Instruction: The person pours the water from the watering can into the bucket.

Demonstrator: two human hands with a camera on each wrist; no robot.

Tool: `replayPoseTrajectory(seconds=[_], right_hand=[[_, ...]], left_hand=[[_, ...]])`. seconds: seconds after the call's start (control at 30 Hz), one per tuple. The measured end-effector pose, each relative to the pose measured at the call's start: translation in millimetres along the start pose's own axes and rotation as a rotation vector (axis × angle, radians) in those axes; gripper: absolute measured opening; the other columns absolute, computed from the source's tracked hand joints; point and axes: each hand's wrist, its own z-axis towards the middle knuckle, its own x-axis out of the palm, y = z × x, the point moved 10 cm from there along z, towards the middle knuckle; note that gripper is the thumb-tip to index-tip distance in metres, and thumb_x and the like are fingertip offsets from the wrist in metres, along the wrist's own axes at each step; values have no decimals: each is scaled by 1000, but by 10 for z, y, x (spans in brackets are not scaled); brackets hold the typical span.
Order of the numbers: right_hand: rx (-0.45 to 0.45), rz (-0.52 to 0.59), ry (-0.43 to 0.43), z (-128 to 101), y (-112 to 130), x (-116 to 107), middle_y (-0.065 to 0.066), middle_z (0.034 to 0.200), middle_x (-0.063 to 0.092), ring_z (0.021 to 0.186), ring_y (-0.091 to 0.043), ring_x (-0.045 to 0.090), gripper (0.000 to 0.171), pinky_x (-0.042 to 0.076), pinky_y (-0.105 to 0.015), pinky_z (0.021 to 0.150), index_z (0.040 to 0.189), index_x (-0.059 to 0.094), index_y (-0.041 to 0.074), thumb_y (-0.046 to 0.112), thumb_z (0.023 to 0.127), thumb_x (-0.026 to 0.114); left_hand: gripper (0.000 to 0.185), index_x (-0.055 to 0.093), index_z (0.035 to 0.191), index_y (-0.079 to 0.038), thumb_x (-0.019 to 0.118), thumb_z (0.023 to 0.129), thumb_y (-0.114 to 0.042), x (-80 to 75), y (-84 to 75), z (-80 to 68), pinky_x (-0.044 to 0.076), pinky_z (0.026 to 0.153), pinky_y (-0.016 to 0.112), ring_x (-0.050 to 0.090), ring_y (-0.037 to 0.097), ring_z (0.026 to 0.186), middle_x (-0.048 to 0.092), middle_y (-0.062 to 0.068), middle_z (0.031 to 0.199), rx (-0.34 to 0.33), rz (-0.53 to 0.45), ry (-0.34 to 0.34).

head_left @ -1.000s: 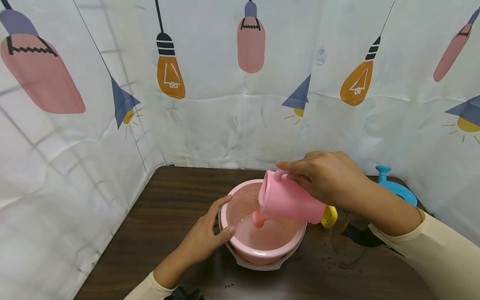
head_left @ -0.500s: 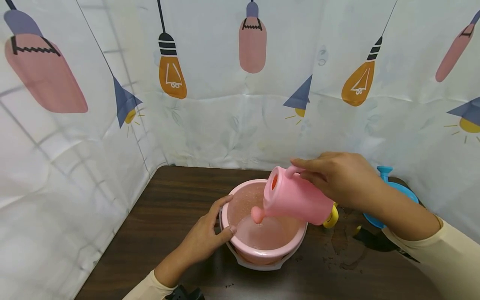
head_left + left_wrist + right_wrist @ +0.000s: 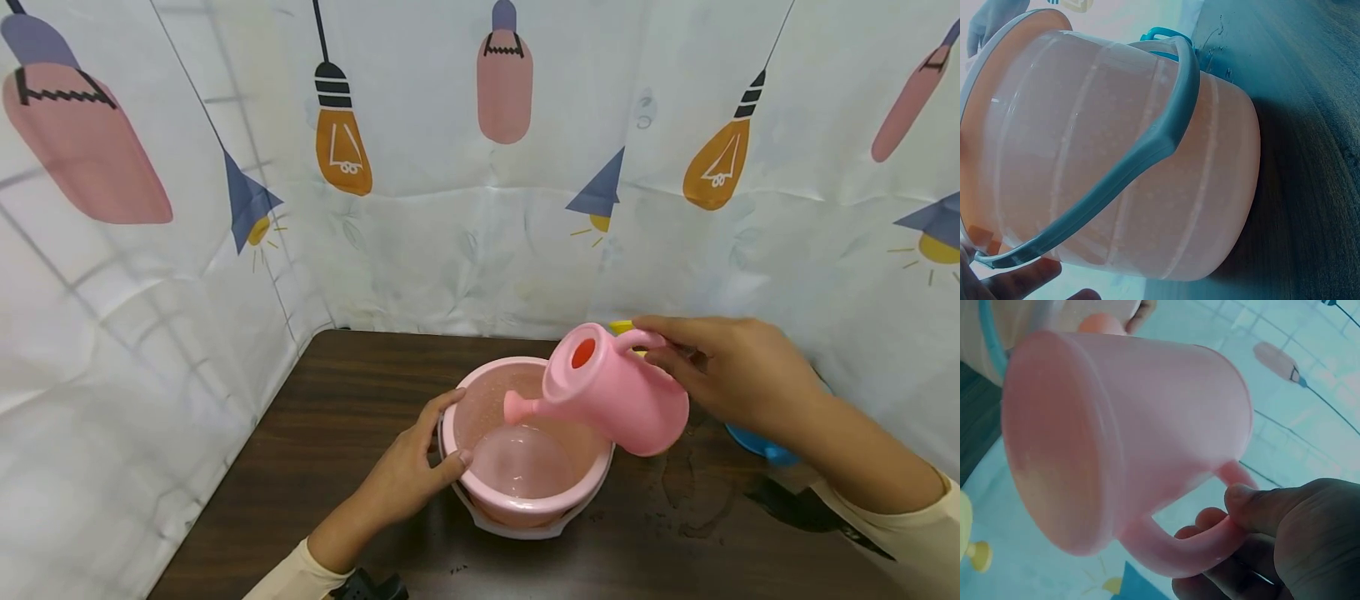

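Head view first: what were the hands doing?

"The right hand (image 3: 738, 375) gripped a pink watering can (image 3: 637, 408) by its loop handle (image 3: 1175, 556), thumb and fingers curled round it. I saw the can held aloft and tilted, its spout (image 3: 534, 407) reaching over the mouth of a pink bucket (image 3: 536, 505)."

"And the left hand (image 3: 411, 467)?"

"That one held the bucket by the rim, thumb and a fingertip hooked over the edge. From the left wrist view, a grey handle (image 3: 1138, 159) slanted down along the bucket's side. The bucket stood upright on a dark wooden table (image 3: 360, 408), with clear liquid (image 3: 521, 467) in the bottom. Whether any ran from the spout, I couldn't tell."

"What about printing?"

"The white curtain (image 3: 450, 267) carried it: orange bulbs (image 3: 343, 154), pink lamps (image 3: 505, 92) and blue shades (image 3: 597, 187) with yellow rays. One pale swirl (image 3: 643, 112) was too faint to make out."

"Anything beside the can?"

"Something yellow (image 3: 621, 327) peeped from behind it, and a blue object (image 3: 761, 442) sat partly hidden by the right forearm (image 3: 847, 442). Wet patches (image 3: 705, 529) marked the tabletop near the bucket."
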Motion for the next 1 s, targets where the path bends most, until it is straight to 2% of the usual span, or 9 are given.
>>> replayPoseTrajectory(seconds=[0.03,0.13,0.27,0.37,0.5,0.6,0.63,0.83,1.0], right_hand=[[5,-7,-2,-26,-23,-15,9,81,70,65,-10,60,50,49,-37,56,124,76,17,15,76,90],[-9,-25,-25,-113,-72,-54,6,83,73,64,-12,61,42,49,-37,54,121,77,13,41,90,78],[-32,11,-64,-229,-125,-84,6,83,73,63,-10,60,68,48,-28,54,116,79,9,66,95,47],[-34,62,-78,-305,-173,-102,10,80,73,65,-5,63,63,45,-18,56,114,79,10,63,95,51],[8,86,-52,-411,-265,-85,12,81,73,68,-4,68,32,41,-14,53,116,78,14,34,91,79],[87,75,-9,-505,-373,-45,9,85,73,66,-6,70,39,44,-13,54,116,77,15,10,78,88],[113,70,3,-539,-410,-35,7,86,73,65,-6,69,40,46,-13,55,115,76,15,7,78,88],[255,111,60,-763,-616,48,1,92,74,67,-5,70,32,44,-17,53,114,72,17,6,85,82],[337,189,73,-913,-732,122,12,97,72,79,8,65,27,41,-18,55,114,70,22,12,91,79]], left_hand=[[71,33,155,-37,67,93,-41,-1,-3,0,53,89,41,67,16,107,58,8,138,1,0,0],[72,33,156,-37,68,93,-41,-3,-6,2,52,90,42,67,16,107,59,8,137,2,-1,-1],[73,33,157,-35,67,93,-41,-4,5,4,52,90,44,67,19,109,58,11,139,0,-1,-1],[73,32,157,-34,67,93,-41,-7,12,2,52,91,46,67,20,110,57,13,140,0,2,-1],[73,33,157,-34,67,93,-40,-9,20,-3,52,91,46,67,20,110,57,13,141,-2,6,1],[73,33,157,-34,67,93,-41,-3,12,8,52,91,46,67,20,110,57,13,141,9,11,3],[73,33,157,-34,66,93,-41,-4,8,12,52,91,46,67,21,110,57,14,140,13,11,3],[72,33,157,-33,66,93,-41,-3,0,17,53,91,45,67,22,110,57,14,140,28,14,1],[72,33,157,-32,66,93,-40,-3,8,5,53,90,45,67,23,110,57,14,140,24,1,3]])
